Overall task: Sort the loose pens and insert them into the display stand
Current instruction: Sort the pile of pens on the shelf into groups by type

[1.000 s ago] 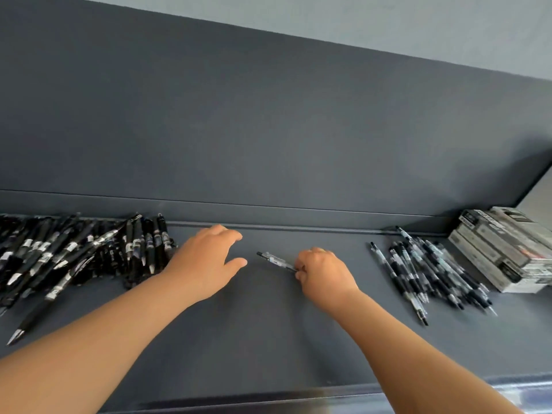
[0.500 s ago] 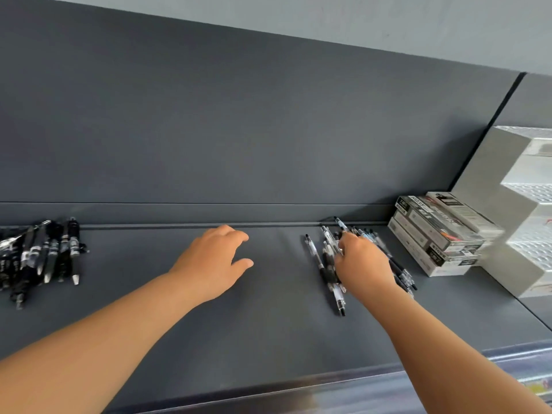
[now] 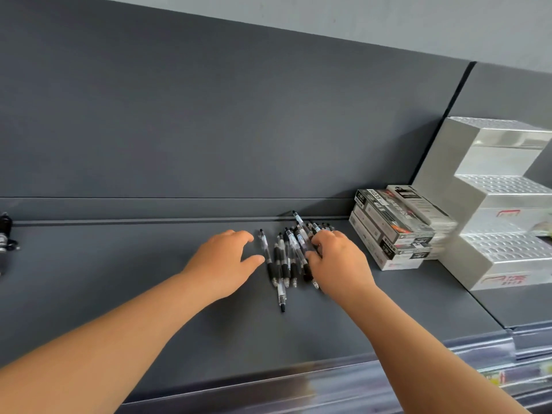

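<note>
My left hand point(image 3: 225, 259) lies palm down on the shelf point(image 3: 134, 294), fingers loosely spread, holding nothing. The loose pens point(image 3: 282, 261) lie in a small pile just to its right, between my two hands. My right hand point(image 3: 339, 259) curls its thumb and fingers round the pens on the pile's near side. Just right of that hand sit stacked boxes point(image 3: 391, 231), and beyond them the white stepped display stand point(image 3: 504, 183).
</note>
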{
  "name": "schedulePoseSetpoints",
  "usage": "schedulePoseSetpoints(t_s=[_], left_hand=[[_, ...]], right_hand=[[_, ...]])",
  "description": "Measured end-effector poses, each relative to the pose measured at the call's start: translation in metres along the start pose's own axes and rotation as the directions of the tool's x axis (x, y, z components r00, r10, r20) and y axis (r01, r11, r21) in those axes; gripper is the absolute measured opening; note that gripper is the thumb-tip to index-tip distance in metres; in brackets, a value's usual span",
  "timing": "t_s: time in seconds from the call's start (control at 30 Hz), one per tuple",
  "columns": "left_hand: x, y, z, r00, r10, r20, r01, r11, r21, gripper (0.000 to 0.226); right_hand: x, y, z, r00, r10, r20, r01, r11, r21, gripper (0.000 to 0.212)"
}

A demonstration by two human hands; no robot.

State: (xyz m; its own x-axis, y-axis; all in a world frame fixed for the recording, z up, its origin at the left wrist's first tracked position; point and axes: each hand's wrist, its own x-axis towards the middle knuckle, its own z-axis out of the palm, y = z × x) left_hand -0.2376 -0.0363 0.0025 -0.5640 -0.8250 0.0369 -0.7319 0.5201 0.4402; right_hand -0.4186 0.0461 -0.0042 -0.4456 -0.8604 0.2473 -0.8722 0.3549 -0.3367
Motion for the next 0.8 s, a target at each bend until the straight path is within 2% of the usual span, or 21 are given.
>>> schedulePoseSetpoints(t_s=[0.2, 0.33, 0.47, 0.63, 0.7, 0.8], left_hand=[[0.014, 0.017, 0.011, 0.969, -0.165, 0.182, 0.207, 0.946, -0.248, 0.059], [0.021, 0.027, 0.014, 0.951, -0.182, 0.250, 0.252, 0.925, -0.285, 0.058], [0.028, 0.040, 0.020, 0.945, -0.224, 0.238, 0.293, 0.904, -0.312, 0.043], [0.038, 0.064, 0.027, 0.935, -0.308, 0.176, 0.348, 0.894, -0.283, 0.060], [0.044, 0.076, 0.032, 0.913, -0.378, 0.153, 0.407, 0.859, -0.310, 0.064], [0.050, 0.094, 0.039, 0.868, -0.491, 0.081, 0.495, 0.839, -0.226, 0.071]], right_hand=[[-0.002, 0.024, -0.013, 0.992, 0.126, -0.023, -0.125, 0.990, 0.058, 0.031], [0.002, 0.038, -0.019, 0.965, 0.245, 0.090, -0.250, 0.967, 0.048, 0.043], [0.013, 0.049, -0.018, 0.933, 0.309, 0.186, -0.321, 0.946, 0.038, 0.057], [0.025, 0.060, -0.010, 0.931, 0.253, 0.263, -0.282, 0.956, 0.076, 0.058], [0.030, 0.064, -0.007, 0.943, 0.197, 0.269, -0.239, 0.962, 0.131, 0.052], [0.035, 0.070, -0.002, 0.949, 0.112, 0.294, -0.173, 0.966, 0.190, 0.052]])
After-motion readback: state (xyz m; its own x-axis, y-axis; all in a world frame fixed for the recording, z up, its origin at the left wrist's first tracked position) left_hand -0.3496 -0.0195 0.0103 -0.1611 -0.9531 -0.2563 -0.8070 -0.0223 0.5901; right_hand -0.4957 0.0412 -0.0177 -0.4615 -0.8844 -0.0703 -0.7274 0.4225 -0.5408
